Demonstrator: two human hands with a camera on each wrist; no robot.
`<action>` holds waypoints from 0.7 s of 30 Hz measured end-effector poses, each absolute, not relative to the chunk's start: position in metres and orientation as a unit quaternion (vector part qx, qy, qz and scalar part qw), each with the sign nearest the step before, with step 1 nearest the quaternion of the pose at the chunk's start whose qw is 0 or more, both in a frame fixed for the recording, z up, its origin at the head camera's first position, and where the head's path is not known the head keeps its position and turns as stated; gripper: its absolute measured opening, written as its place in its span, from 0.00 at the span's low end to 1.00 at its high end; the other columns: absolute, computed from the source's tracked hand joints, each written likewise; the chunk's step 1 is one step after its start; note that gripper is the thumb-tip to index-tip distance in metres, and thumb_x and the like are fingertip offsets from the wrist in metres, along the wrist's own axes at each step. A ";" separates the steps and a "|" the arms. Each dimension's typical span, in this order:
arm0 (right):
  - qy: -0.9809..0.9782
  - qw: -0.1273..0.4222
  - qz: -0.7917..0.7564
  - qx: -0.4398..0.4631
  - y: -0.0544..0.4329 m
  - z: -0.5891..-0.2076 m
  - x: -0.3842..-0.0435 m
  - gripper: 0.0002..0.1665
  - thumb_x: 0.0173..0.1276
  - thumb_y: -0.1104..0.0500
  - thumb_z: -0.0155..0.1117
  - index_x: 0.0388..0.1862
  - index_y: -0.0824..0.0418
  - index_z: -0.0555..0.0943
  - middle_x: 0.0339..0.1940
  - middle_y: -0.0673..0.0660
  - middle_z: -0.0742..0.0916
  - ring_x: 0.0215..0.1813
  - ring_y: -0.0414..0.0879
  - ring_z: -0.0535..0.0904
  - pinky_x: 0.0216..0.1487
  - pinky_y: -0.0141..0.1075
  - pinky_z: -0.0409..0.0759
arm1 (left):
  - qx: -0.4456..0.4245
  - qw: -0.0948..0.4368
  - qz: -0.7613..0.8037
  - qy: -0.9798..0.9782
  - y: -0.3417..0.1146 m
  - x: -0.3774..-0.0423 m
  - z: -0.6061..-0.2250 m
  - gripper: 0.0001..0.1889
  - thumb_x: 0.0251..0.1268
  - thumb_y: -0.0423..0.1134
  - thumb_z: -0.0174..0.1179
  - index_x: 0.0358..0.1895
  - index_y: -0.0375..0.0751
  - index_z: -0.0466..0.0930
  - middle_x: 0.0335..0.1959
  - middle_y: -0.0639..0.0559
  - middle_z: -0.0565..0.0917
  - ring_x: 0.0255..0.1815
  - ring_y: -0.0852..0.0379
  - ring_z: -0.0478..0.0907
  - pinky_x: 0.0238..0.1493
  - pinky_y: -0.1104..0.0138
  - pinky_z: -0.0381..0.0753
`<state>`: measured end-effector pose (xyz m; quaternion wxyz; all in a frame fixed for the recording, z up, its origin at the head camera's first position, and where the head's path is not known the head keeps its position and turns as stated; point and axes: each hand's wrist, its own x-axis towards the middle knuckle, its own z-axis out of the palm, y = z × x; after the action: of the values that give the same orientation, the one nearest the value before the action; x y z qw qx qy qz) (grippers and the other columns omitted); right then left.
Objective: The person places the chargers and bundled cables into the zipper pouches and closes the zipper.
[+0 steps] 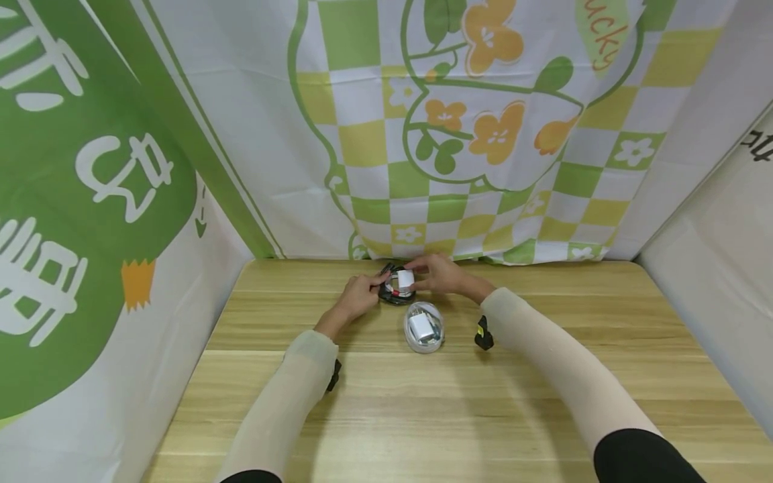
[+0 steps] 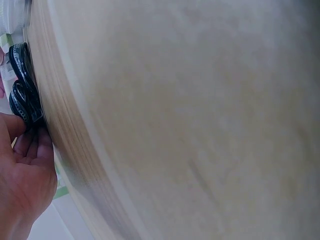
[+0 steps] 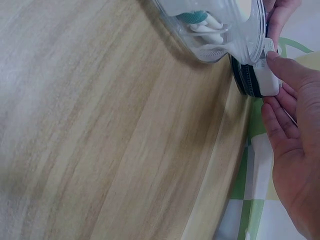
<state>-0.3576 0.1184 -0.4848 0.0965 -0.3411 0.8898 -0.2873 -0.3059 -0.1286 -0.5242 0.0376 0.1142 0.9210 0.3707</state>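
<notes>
At the table's back edge lies a round coil of black cable (image 1: 395,300), with a white charger plug (image 1: 406,280) and a bit of red on top. My left hand (image 1: 357,296) pinches the coil's left side between thumb and fingers; the left wrist view shows the black loops (image 2: 25,85) close up. From the right, my right hand (image 1: 443,275) grips the white plug (image 3: 267,80), thumb on its face and fingers at its lower edge. Just in front of the coil stands a clear round container (image 1: 408,341) holding a white charger and pale cables.
The wooden table (image 1: 398,416) spreads out in front of the container and to both sides. Behind its back edge hangs a patterned cloth (image 1: 447,208). Printed white and green sheets (image 1: 121,349) enclose the left side, and a pale sheet (image 1: 725,268) the right.
</notes>
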 end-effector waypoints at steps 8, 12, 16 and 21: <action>0.892 0.089 -0.287 -0.337 0.116 -0.486 -0.357 0.34 0.64 0.54 0.82 0.67 0.64 0.83 0.65 0.64 0.86 0.61 0.58 0.87 0.63 0.45 0.85 | 0.113 0.040 0.369 0.922 -0.129 -0.307 -0.525 0.27 0.74 0.28 0.50 0.72 0.51 0.77 0.73 0.42 0.76 0.15 0.61 0.52 0.21 0.68 0.60; 0.894 0.078 -0.281 -0.341 0.114 -0.488 -0.358 0.34 0.64 0.54 0.82 0.66 0.64 0.84 0.65 0.63 0.87 0.61 0.57 0.88 0.63 0.45 0.85 | 0.117 0.038 0.366 0.923 -0.129 -0.307 -0.525 0.27 0.74 0.28 0.50 0.72 0.50 0.77 0.73 0.41 0.76 0.15 0.61 0.52 0.22 0.68 0.60; 0.894 0.069 -0.276 -0.346 0.114 -0.488 -0.358 0.33 0.65 0.54 0.82 0.66 0.64 0.84 0.64 0.63 0.87 0.60 0.56 0.88 0.62 0.44 0.85 | 0.118 0.033 0.362 0.924 -0.129 -0.307 -0.525 0.26 0.74 0.29 0.50 0.72 0.50 0.77 0.72 0.41 0.77 0.16 0.61 0.52 0.23 0.68 0.60; 0.891 0.066 -0.284 -0.349 0.112 -0.487 -0.358 0.33 0.64 0.54 0.82 0.65 0.65 0.84 0.63 0.63 0.87 0.59 0.56 0.89 0.61 0.44 0.86 | 0.120 0.027 0.360 0.925 -0.129 -0.306 -0.525 0.26 0.74 0.29 0.51 0.72 0.49 0.77 0.72 0.41 0.77 0.18 0.59 0.53 0.26 0.67 0.62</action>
<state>-0.3579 0.1121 -0.4872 0.0658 -0.3485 0.8907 -0.2843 -0.3065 -0.1286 -0.5247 0.0273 0.1200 0.9249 0.3598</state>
